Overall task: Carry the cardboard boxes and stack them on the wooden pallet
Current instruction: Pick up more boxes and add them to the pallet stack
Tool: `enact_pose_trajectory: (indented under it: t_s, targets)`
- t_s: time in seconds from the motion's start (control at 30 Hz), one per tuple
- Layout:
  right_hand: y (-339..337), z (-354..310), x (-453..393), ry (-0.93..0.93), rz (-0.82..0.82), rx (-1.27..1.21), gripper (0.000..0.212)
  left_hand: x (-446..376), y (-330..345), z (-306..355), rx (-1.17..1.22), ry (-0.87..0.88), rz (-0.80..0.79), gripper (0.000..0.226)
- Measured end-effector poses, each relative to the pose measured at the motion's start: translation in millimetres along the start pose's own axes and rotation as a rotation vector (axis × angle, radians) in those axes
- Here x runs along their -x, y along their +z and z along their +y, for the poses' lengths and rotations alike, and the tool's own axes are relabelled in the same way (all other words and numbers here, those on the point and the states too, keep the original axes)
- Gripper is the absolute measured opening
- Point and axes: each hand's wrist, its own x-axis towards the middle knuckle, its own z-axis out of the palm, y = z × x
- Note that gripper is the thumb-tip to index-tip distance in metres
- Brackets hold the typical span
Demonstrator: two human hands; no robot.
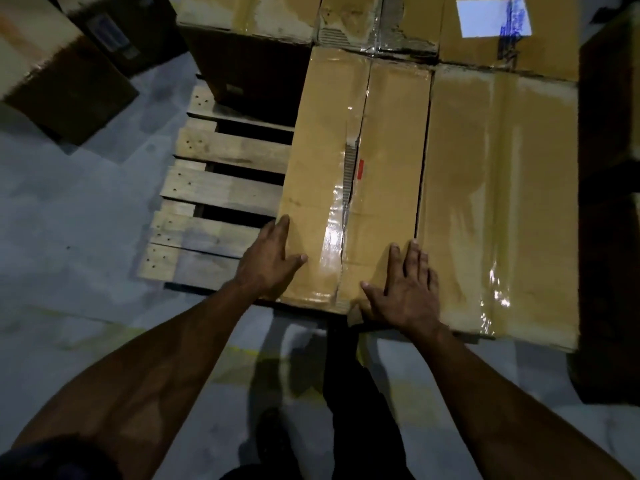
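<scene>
A long taped cardboard box [356,140] lies on the wooden pallet [214,188], its tape torn along the middle seam. My left hand [268,261] lies flat at the box's near left corner, fingers straight along the left edge. My right hand [403,289] rests flat on the box's near right part, fingers spread and pointing away from me. A wider box [498,202] sits tight against it on the right. More boxes [346,22] stand behind, one with a white label [493,17].
Bare pallet slats show to the left of the box. Dark boxes [69,64] stand on the grey floor [69,220] at the far left. A dark stack [609,202] rises at the right edge. My legs and shoes are below, near the pallet's front edge.
</scene>
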Motion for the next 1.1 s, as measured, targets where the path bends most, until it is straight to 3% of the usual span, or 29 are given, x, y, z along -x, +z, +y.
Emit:
enact_pose_trajectory:
  t_s: [0.13, 0.27, 0.83, 0.97, 1.1]
  targets:
    - [15, 9, 23, -0.007, 0.011, 0.002, 0.117, 40, 13, -30, 0.028, 0.025, -0.134, 0.117]
    - [22, 16, 37, -0.029, -0.009, 0.044, 0.129, 51, 20, -37, 0.009, 0.071, -0.125, 0.121]
    - [22, 17, 38, -0.063, 0.134, 0.118, 0.104, 40, 22, -27, -0.145, 0.065, -0.062, 0.118]
    - [23, 21, 42, -0.054, 0.147, 0.011, 0.107, 42, 21, -27, -0.172, 0.036, -0.079, 0.118]
    - [37, 38, 61, 0.014, 0.21, -0.128, 0.107, 56, 25, -31, -0.262, 0.062, -0.003, 0.101]
